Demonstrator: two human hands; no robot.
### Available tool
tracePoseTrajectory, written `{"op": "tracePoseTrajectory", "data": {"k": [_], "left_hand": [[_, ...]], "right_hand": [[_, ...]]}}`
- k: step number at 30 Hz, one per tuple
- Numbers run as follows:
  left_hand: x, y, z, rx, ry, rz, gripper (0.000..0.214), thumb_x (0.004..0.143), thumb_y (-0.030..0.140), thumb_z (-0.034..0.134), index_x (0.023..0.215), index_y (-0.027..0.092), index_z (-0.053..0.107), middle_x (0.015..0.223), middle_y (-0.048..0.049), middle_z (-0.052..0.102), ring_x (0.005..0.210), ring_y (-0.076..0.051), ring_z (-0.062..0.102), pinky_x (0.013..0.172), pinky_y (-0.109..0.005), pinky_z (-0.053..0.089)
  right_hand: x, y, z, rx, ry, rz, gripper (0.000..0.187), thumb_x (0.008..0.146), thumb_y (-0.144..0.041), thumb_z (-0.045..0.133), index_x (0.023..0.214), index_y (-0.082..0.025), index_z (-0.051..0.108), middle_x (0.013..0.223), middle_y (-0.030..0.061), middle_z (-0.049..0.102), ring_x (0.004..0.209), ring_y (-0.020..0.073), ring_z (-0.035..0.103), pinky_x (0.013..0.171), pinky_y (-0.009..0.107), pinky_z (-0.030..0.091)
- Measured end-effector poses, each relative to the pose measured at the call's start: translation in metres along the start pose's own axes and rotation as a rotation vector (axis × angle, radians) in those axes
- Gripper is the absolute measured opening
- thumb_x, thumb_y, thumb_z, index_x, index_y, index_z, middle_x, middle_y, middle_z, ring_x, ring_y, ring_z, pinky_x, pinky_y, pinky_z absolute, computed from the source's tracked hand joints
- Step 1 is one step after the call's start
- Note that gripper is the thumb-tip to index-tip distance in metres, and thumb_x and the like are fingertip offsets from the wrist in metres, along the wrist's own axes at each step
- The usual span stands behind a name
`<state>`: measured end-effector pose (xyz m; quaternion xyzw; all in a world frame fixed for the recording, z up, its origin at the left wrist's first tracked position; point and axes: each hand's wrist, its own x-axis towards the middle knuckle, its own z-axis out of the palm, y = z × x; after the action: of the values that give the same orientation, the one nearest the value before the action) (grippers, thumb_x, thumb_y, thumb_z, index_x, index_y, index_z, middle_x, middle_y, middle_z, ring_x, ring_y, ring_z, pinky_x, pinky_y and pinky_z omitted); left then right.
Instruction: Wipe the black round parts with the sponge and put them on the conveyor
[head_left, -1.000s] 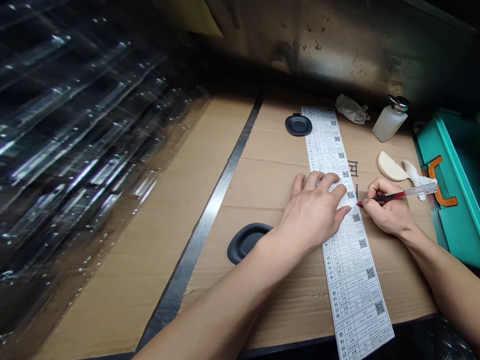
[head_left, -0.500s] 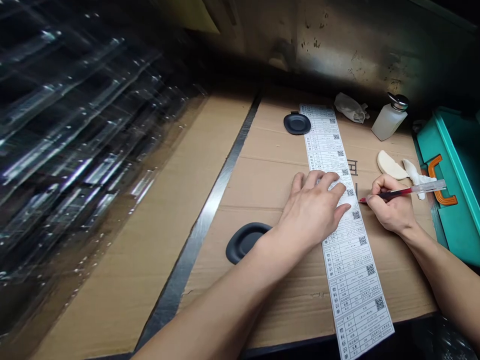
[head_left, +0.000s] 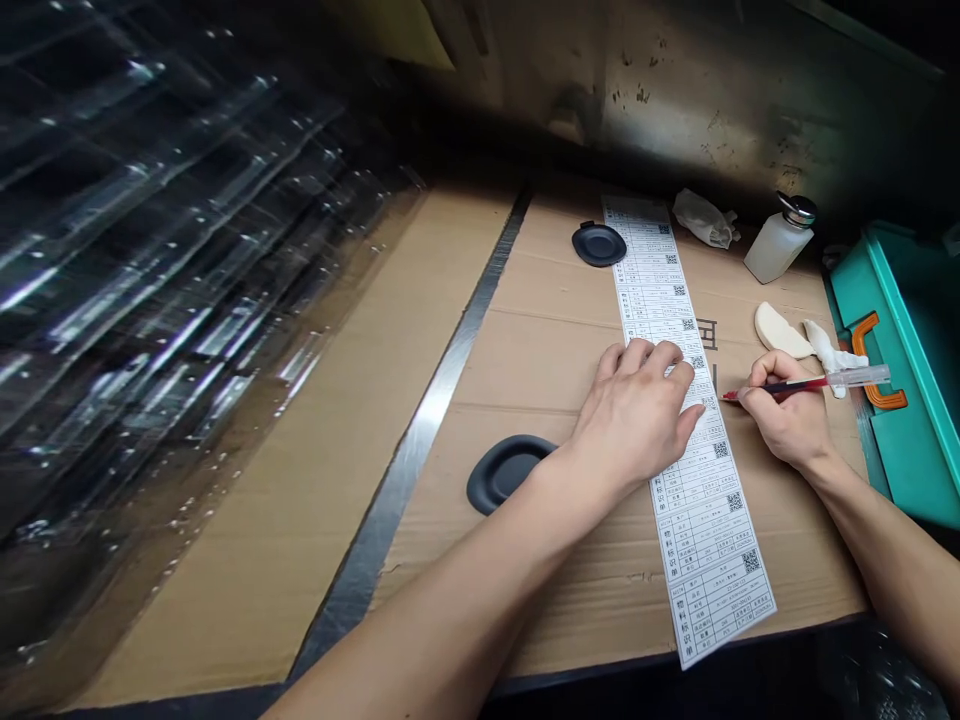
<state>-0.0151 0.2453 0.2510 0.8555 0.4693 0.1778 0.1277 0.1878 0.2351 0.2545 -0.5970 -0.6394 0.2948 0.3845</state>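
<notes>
Label strip [head_left: 701, 520] lies lengthwise on a cardboard sheet [head_left: 525, 370], its long axis running away from the person and leaning left toward the far end. Left hand [head_left: 634, 420] rests open across the strip, fingers spread and pressing down, holding nothing. Right hand [head_left: 787, 425] is closed around a red pen [head_left: 806, 386], its tip just beside the strip's right edge; whether it touches the paper is hard to tell. Right of the strip, past that hand, lie a cream half-round piece [head_left: 780, 332], a white cloth [head_left: 829, 352], a pump bottle [head_left: 780, 242] and a teal crate [head_left: 911, 470]. Left of the strip, one black round pad [head_left: 598, 245] sits near its far end, and another [head_left: 506, 475] sits beside the left wrist. Farther left, a metal strip [head_left: 405, 470] crosses the cardboard.
</notes>
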Motion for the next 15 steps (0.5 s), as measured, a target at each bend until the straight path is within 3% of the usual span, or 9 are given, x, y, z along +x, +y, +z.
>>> {"op": "tracePoseTrajectory", "data": {"k": [6,15], "left_hand": [[-0.002,0.001,-0.003,-0.006,-0.023,0.006,0.035,0.090,0.039,0.061,0.116,0.017,0.067,0.131,-0.0138,0.061,0.120,-0.035,0.050,0.105,-0.054,0.040],[-0.003,0.002,-0.007,-0.006,-0.066,-0.013,0.039,0.089,0.040,0.063,0.120,0.017,0.065,0.137,-0.0140,0.057,0.124,-0.037,0.048,0.109,-0.056,0.037]], "right_hand": [[-0.018,0.005,-0.003,-0.060,-0.094,-0.042,0.016,0.076,-0.022,0.063,0.072,-0.023,0.047,0.060,-0.0059,0.050,0.052,0.0110,0.042,0.050,0.027,0.032],[-0.022,0.006,-0.006,-0.118,-0.089,-0.081,0.017,0.081,-0.026,0.065,0.074,-0.023,0.049,0.059,-0.0060,0.050,0.051,0.0109,0.042,0.049,0.027,0.033]]}}
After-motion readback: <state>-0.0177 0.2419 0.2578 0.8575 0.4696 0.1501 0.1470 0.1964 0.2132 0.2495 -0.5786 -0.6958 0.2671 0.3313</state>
